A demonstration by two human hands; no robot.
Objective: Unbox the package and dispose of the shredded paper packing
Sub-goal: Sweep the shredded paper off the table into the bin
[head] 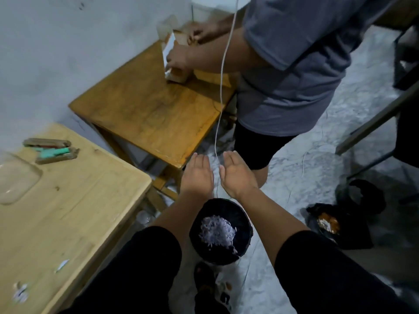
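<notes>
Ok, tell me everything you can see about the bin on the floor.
The bin is round, lined with a black bag, and stands upright on the pale marbled floor beside the light wooden table. A heap of pale shredded paper lies inside. Both open hands hover above it, touching nothing.

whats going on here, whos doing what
The camera wearer holds the left hand and right hand open and empty above a black-lined bin on the floor, with shredded paper already lying inside it. A second person in a grey shirt stands at the darker wooden table, both hands on a small cardboard box.
</notes>
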